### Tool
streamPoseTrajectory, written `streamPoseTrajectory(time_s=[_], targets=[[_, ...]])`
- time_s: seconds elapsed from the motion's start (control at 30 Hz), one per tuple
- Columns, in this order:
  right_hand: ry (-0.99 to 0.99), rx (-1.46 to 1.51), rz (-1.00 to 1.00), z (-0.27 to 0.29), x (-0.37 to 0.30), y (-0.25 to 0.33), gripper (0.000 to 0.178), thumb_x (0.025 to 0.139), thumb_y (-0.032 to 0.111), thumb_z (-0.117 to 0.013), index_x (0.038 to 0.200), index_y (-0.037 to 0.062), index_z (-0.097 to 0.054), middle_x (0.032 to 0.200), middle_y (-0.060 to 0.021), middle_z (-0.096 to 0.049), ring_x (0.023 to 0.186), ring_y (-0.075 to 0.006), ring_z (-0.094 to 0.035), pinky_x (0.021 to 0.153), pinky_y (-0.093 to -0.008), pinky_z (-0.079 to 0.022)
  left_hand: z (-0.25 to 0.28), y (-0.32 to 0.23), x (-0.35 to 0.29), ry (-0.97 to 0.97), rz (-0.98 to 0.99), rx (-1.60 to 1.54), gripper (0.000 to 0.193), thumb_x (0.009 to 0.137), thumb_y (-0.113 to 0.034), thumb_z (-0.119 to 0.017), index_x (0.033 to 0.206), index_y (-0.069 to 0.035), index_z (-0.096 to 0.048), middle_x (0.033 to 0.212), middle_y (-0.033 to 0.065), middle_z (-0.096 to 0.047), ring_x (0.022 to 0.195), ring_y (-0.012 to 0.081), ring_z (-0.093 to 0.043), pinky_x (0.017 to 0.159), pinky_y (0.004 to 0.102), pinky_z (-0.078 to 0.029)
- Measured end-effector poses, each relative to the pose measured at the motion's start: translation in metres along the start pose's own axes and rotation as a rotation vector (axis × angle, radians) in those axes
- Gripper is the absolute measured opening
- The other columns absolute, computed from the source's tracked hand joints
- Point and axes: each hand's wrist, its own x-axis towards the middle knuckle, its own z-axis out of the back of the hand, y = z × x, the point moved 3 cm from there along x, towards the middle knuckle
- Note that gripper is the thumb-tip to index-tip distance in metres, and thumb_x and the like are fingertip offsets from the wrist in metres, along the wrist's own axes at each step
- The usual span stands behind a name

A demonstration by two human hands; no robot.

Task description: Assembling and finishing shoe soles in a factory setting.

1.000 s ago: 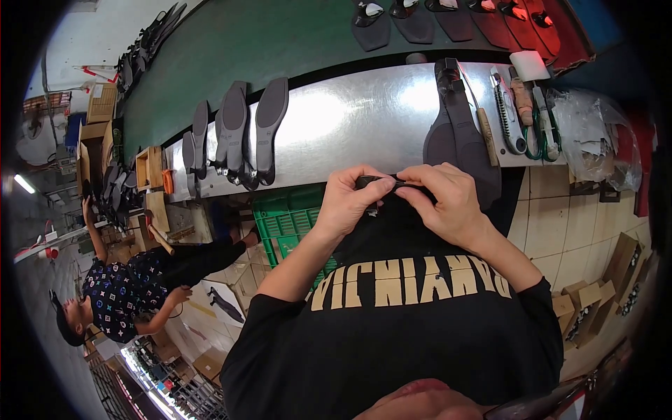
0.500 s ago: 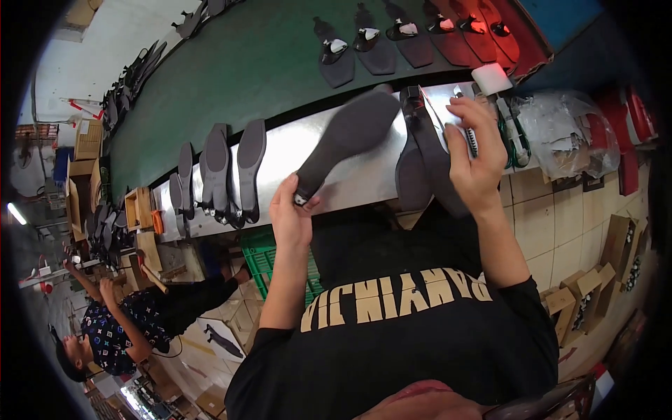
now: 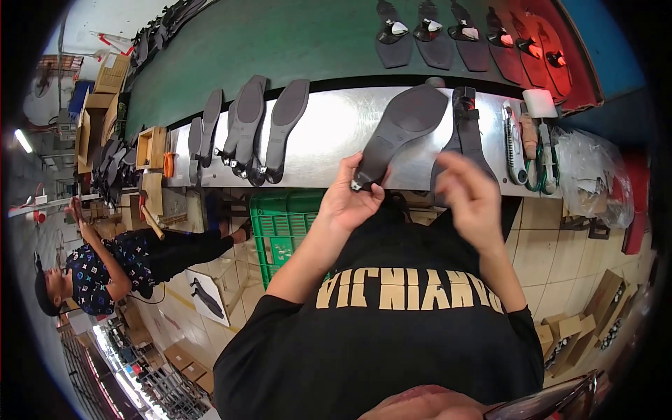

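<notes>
My left hand (image 3: 346,206) grips a dark shoe sole (image 3: 400,133) by its narrow heel end. The sole is tilted over the metal ledge, its wide toe end pointing away to the right and its underside showing. A small shiny fitting sits at the heel by my fingers. My right hand (image 3: 479,210) is smeared by motion, so its fingers cannot be read. It hovers in front of more dark soles (image 3: 467,129) with a black strap across them, covering their near part.
Several soles (image 3: 288,115) lie on the metal ledge (image 3: 336,133) at left. Strapped sandals (image 3: 434,42) line the green table's (image 3: 294,42) far right. A box cutter (image 3: 514,147) and a plastic bag (image 3: 595,168) are at right. Below stands a green crate (image 3: 280,224); a co-worker (image 3: 105,266) is far left.
My view has turned, shifting the ledge and table rightward in the picture. My right hand has come down from beside the tools toward the strapped soles. The left hand keeps hold of the shoe sole.
</notes>
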Motion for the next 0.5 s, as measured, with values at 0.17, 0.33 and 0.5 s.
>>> streamPoseTrajectory(time_s=[0.17, 0.33, 0.5], targets=[[0.22, 0.258, -0.253, -0.048, -0.014, -0.029, 0.059, 0.094, 0.0, -0.054, 0.15, 0.0047, -0.036, 0.081, -0.0042, -0.063, 0.069, -0.0075, -0.055, 0.063, -0.0212, -0.045, -0.012, 0.023, 0.006, 0.07, 0.077, 0.026, 0.026, 0.086, -0.033, -0.074, 0.099, -0.014, -0.063, 0.092, 0.0038, -0.067, 0.079, 0.0161, -0.062, 0.05, 0.0245, -0.041], [0.149, 0.17, -0.095, -0.052, -0.018, -0.045, 0.048, 0.096, 0.001, -0.055, 0.143, 0.0005, -0.045, 0.08, -0.0045, -0.061, 0.07, -0.0082, -0.056, 0.063, -0.0212, -0.045, -0.009, 0.03, 0.006, 0.207, 0.113, 0.028, 0.023, 0.092, -0.037, -0.065, 0.102, -0.016, -0.065, 0.092, 0.0008, -0.067, 0.078, 0.012, -0.06, 0.048, 0.0225, -0.034], [0.151, 0.691, -0.478, -0.041, -0.012, -0.045, 0.037, 0.101, 0.009, -0.05, 0.136, -0.0023, -0.052, 0.078, -0.0012, -0.059, 0.06, -0.005, -0.048, 0.053, -0.0186, -0.039, -0.013, 0.033, 0.005, 0.173, 0.079, 0.041, 0.023, 0.095, -0.038, -0.062, 0.098, -0.015, -0.061, 0.087, -0.0004, -0.065, 0.07, 0.012, -0.057, 0.047, 0.0205, -0.033]])
